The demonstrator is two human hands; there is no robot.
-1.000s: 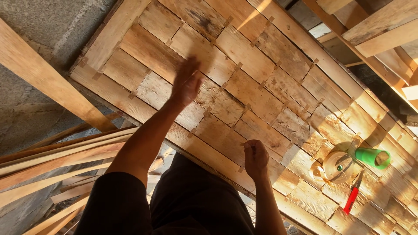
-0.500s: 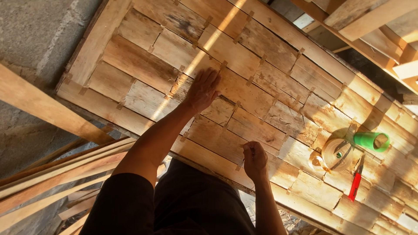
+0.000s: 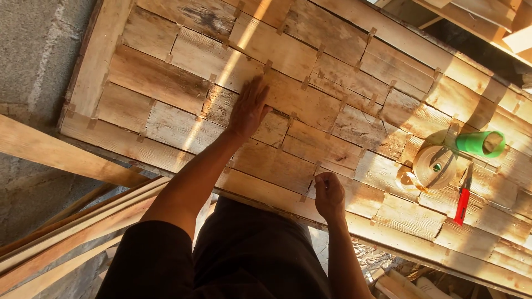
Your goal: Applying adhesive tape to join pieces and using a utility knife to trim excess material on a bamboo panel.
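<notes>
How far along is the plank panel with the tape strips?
Done: most joints of the plank panel already carry small tape strips. In hand: the left hand presses flat on a plank; the right hand pinches at a near-edge joint. The tape roll lies aside. What is left is hard to tell.

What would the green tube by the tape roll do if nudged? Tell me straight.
The green tube lies on its side and looks round and hollow, so it would probably roll and feel light. It leans against the tape roll, which may block it that way. The wood panel looks rough, likely slowing it.
</notes>
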